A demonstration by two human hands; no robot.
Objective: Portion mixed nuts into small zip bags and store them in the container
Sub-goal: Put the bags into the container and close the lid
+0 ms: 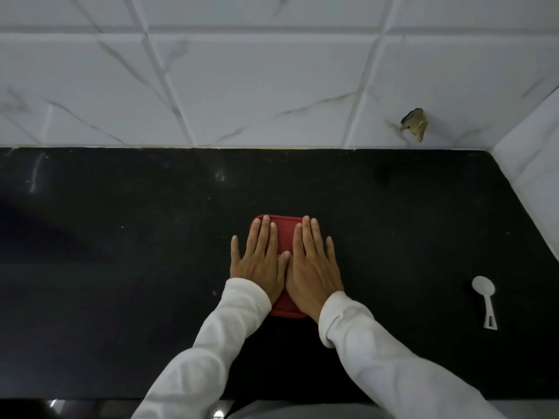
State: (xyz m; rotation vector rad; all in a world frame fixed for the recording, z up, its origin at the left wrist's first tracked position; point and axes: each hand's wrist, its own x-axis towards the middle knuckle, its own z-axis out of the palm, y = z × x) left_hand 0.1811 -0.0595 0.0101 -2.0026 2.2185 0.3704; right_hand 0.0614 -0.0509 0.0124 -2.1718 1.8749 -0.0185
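A container with a red lid sits on the black countertop, in the middle of the view. My left hand lies flat on the lid's left half, fingers spread and pointing away from me. My right hand lies flat on the right half, its thumb touching my left thumb. Both palms rest on the lid and hold nothing. The container's body and contents are hidden under the lid and my hands. No zip bags or nuts are visible.
A white plastic spoon lies on the counter at the right. White marbled tile wall runs along the back and turns forward at the right. A chipped hole marks the wall. The counter's front edge is near my body.
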